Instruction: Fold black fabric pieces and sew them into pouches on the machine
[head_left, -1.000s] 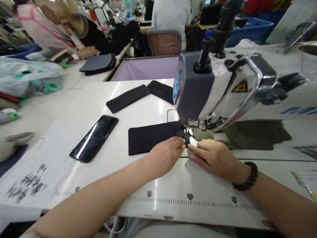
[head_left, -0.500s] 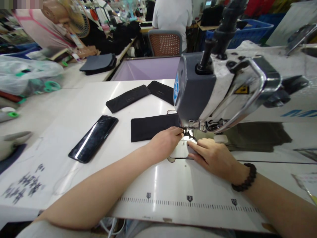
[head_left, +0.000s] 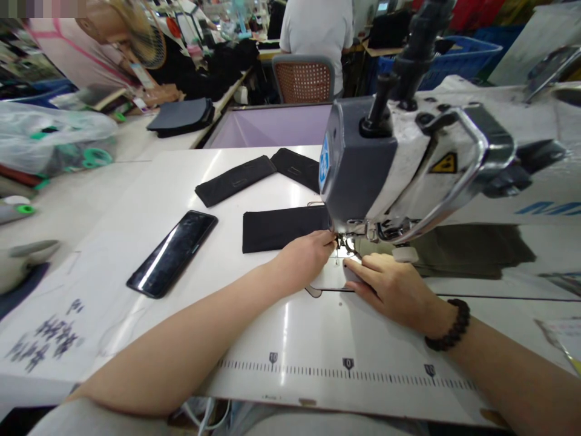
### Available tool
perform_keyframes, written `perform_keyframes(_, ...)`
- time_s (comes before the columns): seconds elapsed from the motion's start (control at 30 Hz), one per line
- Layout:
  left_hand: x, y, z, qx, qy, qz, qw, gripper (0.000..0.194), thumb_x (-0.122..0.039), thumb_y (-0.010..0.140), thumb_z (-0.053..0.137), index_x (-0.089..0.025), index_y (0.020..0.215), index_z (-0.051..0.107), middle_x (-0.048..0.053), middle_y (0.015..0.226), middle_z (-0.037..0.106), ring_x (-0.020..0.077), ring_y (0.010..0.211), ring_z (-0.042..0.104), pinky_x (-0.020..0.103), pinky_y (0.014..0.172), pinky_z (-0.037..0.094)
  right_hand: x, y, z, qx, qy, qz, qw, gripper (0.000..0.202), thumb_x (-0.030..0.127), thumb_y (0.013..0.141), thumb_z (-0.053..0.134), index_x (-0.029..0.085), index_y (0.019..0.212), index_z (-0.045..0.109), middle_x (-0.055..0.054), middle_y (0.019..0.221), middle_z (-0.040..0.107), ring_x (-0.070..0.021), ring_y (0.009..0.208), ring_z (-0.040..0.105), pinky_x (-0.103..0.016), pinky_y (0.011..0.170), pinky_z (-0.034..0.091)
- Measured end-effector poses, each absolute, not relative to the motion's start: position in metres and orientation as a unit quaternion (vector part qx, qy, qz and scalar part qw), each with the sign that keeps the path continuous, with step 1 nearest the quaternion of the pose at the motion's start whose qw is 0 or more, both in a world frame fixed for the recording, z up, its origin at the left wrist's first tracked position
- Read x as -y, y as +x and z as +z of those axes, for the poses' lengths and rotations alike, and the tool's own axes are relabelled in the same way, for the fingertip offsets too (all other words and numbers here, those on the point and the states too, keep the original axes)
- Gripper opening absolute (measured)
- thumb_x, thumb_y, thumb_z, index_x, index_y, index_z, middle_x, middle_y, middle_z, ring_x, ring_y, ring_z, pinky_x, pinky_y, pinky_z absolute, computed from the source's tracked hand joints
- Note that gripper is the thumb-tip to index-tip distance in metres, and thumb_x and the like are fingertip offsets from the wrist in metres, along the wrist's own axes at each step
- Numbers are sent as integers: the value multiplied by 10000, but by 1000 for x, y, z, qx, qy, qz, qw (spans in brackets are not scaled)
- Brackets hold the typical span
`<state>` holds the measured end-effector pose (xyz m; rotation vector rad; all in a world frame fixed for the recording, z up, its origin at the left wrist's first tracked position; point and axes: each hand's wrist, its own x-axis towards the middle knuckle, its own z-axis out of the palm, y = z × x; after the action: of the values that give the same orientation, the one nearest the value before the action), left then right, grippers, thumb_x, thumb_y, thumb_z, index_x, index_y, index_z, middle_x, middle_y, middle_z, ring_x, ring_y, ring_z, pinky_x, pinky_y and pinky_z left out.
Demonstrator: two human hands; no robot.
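Note:
A folded black fabric piece (head_left: 281,229) lies flat on the table, its right end reaching under the head of the sewing machine (head_left: 358,151). At that end, beside the presser foot (head_left: 345,243), my left hand (head_left: 306,260) has its fingers closed on the near edge of the fabric; the fingertips are partly hidden. My right hand (head_left: 394,287) rests to the right of the foot, fingers stretched out toward the metal needle plate (head_left: 329,277), with nothing visible in them. A dark bracelet circles the right wrist.
Two more folded black pieces (head_left: 236,180) lie behind. A phone (head_left: 172,254) sits to the left, and olive fabric (head_left: 472,249) lies under the machine arm. A ruler scale (head_left: 318,371) runs along the front edge. Two people work beyond, near a fan (head_left: 152,39).
The black fabric piece has shifted slightly right and away from me, its left end turning a little. My left hand has moved marginally with it; my right hand stays in place.

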<state>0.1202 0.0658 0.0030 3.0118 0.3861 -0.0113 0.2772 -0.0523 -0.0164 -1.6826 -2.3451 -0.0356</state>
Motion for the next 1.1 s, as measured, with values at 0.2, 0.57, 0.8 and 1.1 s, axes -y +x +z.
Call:
perform_keyframes(0.2, -59, 112, 5, -252, 965, -57, -43, 390, -82, 856, 340, -84, 1244, 381, 185, 1274, 401, 297, 1184, 374, 451, 890, 383, 52, 278, -16, 807, -577, -15, 125, 308, 357, 861, 402, 143, 991, 581, -47, 708, 560, -149, 622, 476, -267, 562, 318)
perform_keyframes(0.57, -95, 41, 64, -312, 741, 145, 577, 648, -65, 635, 466, -121, 1269, 346, 91, 937, 613, 223, 839, 605, 374, 750, 486, 53, 280, -15, 806, -578, 11, 128, 300, 332, 864, 405, 146, 1029, 572, -42, 725, 546, -149, 675, 474, -262, 612, 332)
perform_keyframes(0.8, -37, 34, 17, -373, 896, 173, 168, 465, -92, 775, 430, -98, 1237, 383, 179, 1275, 396, 279, 1152, 407, 491, 941, 351, 58, 283, -18, 811, -564, 19, 158, 293, 325, 867, 403, 140, 981, 599, -39, 699, 536, -141, 651, 476, -257, 595, 343)
perform_keyframes(1.1, -7, 86, 1, -90, 994, 53, -13, 349, -344, 847, 476, -57, 1034, 541, 144, 1114, 546, 229, 1068, 498, 325, 938, 395, 63, 280, -10, 852, -492, 5, 178, 324, 343, 878, 382, 145, 873, 638, -37, 644, 536, -136, 621, 467, -263, 564, 331)
